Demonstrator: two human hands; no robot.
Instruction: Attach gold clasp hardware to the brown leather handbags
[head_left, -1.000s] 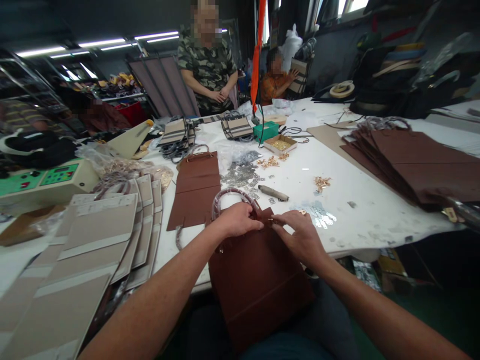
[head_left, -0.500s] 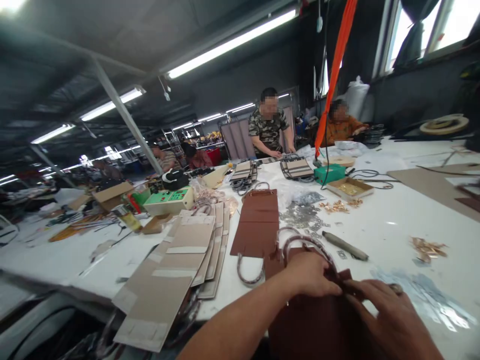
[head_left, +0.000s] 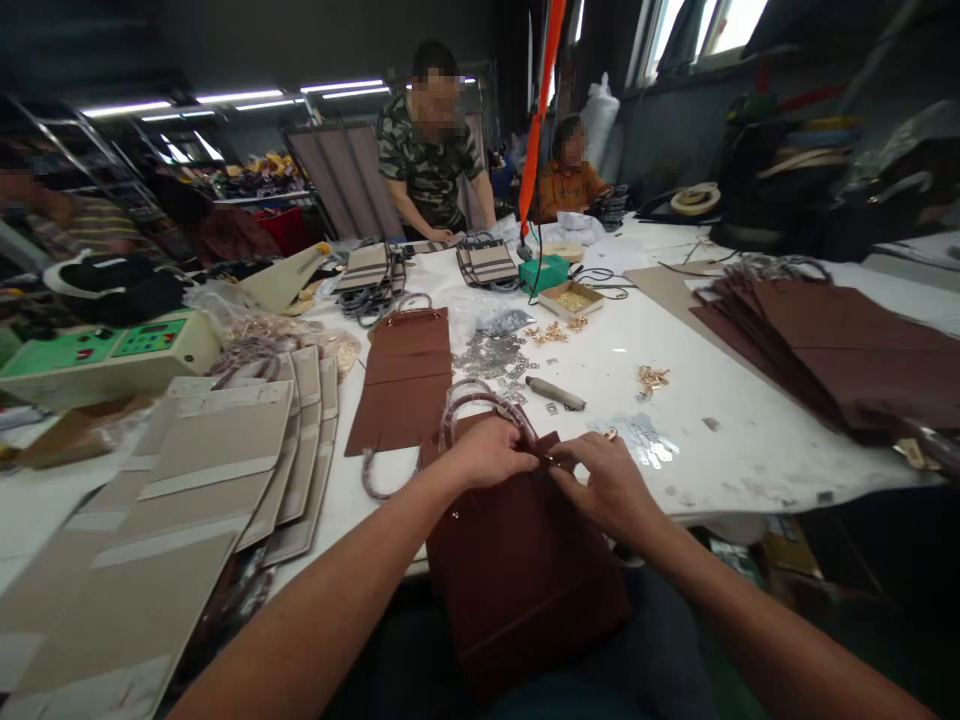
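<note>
A brown bag (head_left: pixel 517 560) with a wrapped loop handle (head_left: pixel 480 400) hangs over the near edge of the white table (head_left: pixel 742 420), resting on my lap. My left hand (head_left: pixel 487 452) grips the bag's top edge just under the handle. My right hand (head_left: pixel 611 485) pinches the same top edge from the right, fingertips meeting the left hand's at a small metal fitting. A finished brown bag (head_left: pixel 405 375) lies flat behind. A grey punch tool (head_left: pixel 553 393), loose silver plates (head_left: pixel 487 352) and gold fittings (head_left: pixel 651 377) lie just beyond my hands.
Beige panels (head_left: pixel 225 470) are stacked at the left, and a green-topped machine (head_left: pixel 105 355) stands behind them. Brown bags (head_left: pixel 847 345) are piled at the right. A green box (head_left: pixel 545 272) and a tray of gold parts (head_left: pixel 570 298) sit at mid-table. Two people work at the far end.
The view swung up toward the room half a second ago and has dropped back to the table. Both hands stay on the bag's top edge, hardly moved.
</note>
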